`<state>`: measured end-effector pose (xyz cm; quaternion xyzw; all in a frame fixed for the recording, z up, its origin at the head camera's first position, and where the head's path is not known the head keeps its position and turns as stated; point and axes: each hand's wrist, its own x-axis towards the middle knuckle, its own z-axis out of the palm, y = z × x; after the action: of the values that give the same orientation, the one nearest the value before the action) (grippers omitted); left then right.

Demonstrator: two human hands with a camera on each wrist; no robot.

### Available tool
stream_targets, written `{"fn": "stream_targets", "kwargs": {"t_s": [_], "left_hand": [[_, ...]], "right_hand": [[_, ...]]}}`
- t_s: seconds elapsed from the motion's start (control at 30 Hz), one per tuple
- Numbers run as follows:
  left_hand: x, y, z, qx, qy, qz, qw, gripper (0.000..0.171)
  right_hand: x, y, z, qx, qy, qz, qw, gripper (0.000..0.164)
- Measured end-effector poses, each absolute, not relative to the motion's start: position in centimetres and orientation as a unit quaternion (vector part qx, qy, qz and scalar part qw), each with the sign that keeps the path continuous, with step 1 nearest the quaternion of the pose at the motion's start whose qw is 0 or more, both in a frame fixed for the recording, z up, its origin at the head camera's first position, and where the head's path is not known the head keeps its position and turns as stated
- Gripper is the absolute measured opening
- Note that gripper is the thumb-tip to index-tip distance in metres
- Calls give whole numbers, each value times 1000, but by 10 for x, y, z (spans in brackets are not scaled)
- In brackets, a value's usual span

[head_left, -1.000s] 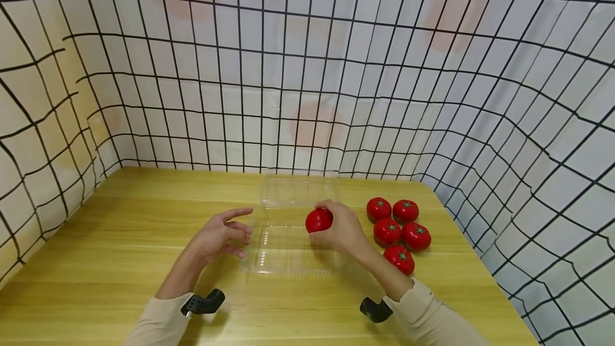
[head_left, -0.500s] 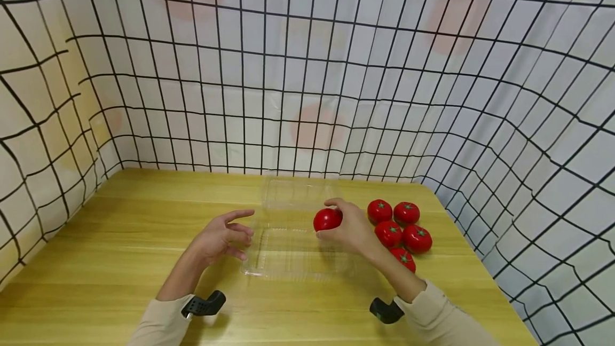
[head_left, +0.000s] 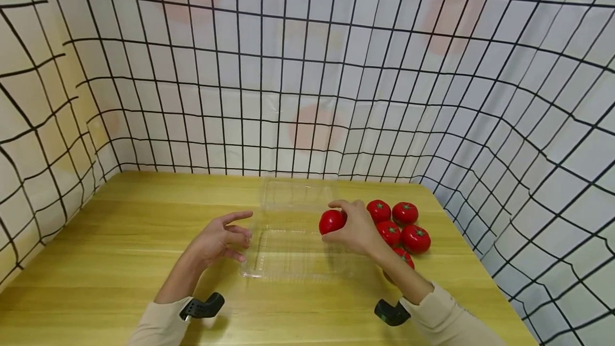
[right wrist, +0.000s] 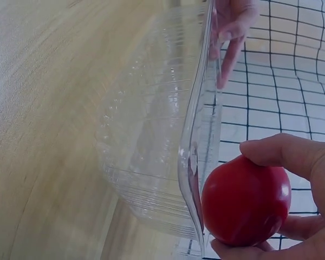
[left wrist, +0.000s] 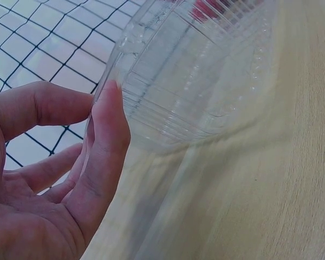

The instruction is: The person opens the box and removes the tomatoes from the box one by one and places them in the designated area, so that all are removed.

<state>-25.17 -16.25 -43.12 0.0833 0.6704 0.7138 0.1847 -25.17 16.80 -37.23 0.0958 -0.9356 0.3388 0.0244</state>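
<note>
My right hand (head_left: 356, 228) holds a red tomato (head_left: 331, 221) at the right side of a clear plastic clamshell box (head_left: 288, 276). In the right wrist view, thumb and fingers grip the tomato (right wrist: 246, 200) right at the box's rim (right wrist: 187, 141), its smooth side towards the box. My left hand (head_left: 221, 240) is at the box's left edge. Seen from the left wrist, two of its fingertips (left wrist: 112, 103) pinch the clear rim, and the other fingers curl behind. The box lies with its lid (head_left: 299, 192) folded back towards the rear wall.
Several red tomatoes (head_left: 416, 238) with green stem stars sit in a cluster on the wooden table (head_left: 120, 260), right of the box; my right forearm partly covers the nearest. White walls with a black grid (head_left: 250, 95) enclose the table at the back and sides.
My right hand has moved a little to the right with the tomato, from over the box towards its right edge. The left hand has stayed at the box's left edge.
</note>
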Motion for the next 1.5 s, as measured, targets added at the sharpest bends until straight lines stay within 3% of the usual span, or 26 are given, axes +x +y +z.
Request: {"fn": "stream_targets", "kwargs": {"t_s": [0.57, 1.1, 1.5], "left_hand": [[-251, -161, -430, 75, 671, 715, 181, 79], [-251, -162, -432, 79, 666, 719, 183, 78], [-251, -162, -432, 80, 667, 718, 184, 78]], "right_hand": [[-243, 168, -369, 100, -937, 333, 44, 67], [-244, 169, -373, 81, -914, 396, 24, 69], [-240, 180, -364, 91, -931, 351, 43, 67]]}}
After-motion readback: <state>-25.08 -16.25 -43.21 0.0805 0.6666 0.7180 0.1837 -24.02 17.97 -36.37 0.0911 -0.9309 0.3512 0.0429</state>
